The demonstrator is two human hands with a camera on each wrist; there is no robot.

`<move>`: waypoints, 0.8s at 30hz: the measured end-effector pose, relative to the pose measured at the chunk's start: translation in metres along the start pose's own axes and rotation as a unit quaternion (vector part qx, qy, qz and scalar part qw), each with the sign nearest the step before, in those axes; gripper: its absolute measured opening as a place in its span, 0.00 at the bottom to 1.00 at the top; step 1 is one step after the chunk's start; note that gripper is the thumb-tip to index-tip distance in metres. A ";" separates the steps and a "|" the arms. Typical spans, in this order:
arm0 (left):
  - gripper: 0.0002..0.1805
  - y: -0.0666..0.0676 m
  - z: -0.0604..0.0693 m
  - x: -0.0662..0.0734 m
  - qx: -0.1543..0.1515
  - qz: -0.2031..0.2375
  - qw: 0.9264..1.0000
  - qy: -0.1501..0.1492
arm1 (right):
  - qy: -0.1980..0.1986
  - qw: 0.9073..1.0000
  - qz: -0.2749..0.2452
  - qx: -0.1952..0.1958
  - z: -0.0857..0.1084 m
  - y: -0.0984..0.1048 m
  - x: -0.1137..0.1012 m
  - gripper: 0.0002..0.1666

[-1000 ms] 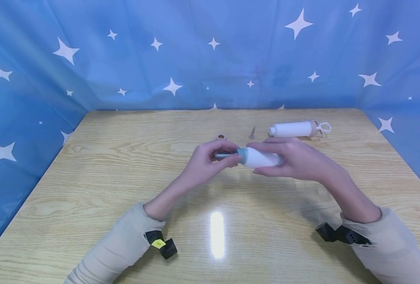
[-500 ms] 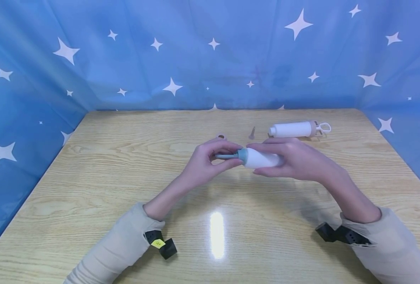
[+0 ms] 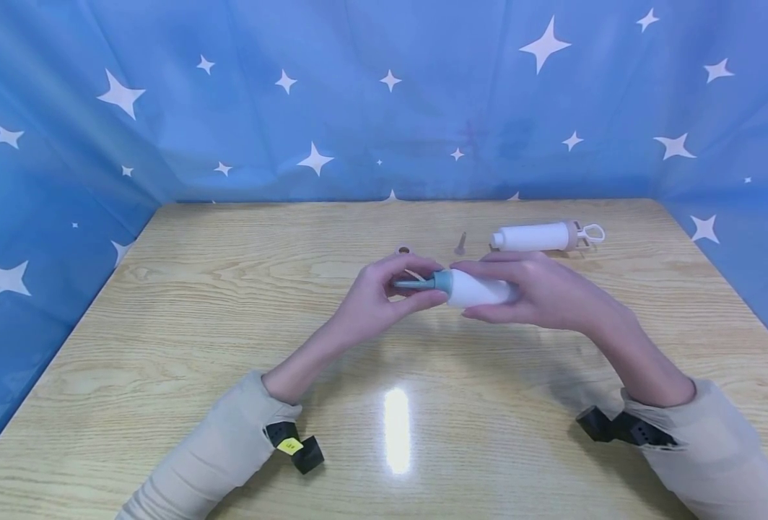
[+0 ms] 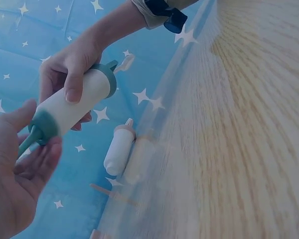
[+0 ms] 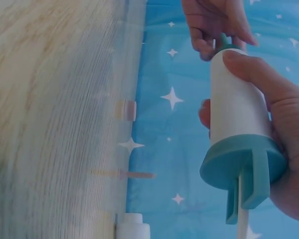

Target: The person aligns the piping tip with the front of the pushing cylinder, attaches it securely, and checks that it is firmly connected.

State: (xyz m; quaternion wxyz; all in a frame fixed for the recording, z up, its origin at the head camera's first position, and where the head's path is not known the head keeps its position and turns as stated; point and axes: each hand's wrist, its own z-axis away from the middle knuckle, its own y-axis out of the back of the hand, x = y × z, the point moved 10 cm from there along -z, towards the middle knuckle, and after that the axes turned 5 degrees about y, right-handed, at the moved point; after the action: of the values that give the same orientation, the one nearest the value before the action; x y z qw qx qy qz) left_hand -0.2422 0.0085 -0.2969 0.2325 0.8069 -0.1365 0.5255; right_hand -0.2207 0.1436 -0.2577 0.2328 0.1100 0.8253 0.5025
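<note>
My right hand (image 3: 540, 292) grips the white barrel (image 3: 478, 289) of a syringe-like tube, held level above the table. The barrel's teal end cap (image 3: 443, 282), with a thin teal nozzle (image 3: 413, 284) pointing left, lies between the thumb and fingers of my left hand (image 3: 374, 296). In the left wrist view the left fingertips touch the teal cap (image 4: 44, 125) at its rim. A teal flange (image 5: 241, 158) with handles and a white rod closes the barrel's other end in the right wrist view.
On the wooden table (image 3: 228, 289), a second white tube (image 3: 533, 237) with a pinkish collar and loop handle lies back right. A small pinkish nozzle (image 3: 460, 244) and a pinkish ring (image 3: 403, 250) stand left of it. A blue star-patterned curtain (image 3: 358, 94) hangs behind.
The left fingers have shifted slightly around the teal cap, and the nozzle's angle looks a little different. The right hand and the barrel have stayed in place.
</note>
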 end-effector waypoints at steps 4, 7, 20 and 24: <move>0.15 -0.003 0.000 -0.007 -0.008 -0.001 0.999 0.034 | -0.015 1.000 0.004 -0.009 0.000 -0.003 0.002 0.32; 0.14 -0.003 0.000 -0.007 -0.006 -0.008 0.999 0.031 | -0.019 1.000 0.005 -0.011 0.001 -0.004 0.002 0.32; 0.18 -0.001 0.000 0.003 0.010 -0.074 0.997 -0.026 | -0.016 1.000 -0.001 -0.007 0.001 -0.004 0.002 0.32; 0.18 0.000 0.001 0.008 0.015 -0.078 0.995 -0.056 | -0.016 1.000 0.003 -0.007 0.001 -0.004 0.001 0.32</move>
State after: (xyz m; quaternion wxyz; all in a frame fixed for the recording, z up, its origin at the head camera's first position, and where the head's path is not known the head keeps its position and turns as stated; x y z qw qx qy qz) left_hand -0.2381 0.0087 -0.2901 0.2525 0.8469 -0.0776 0.4615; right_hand -0.2212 0.1429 -0.2615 0.2452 0.1185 0.8180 0.5067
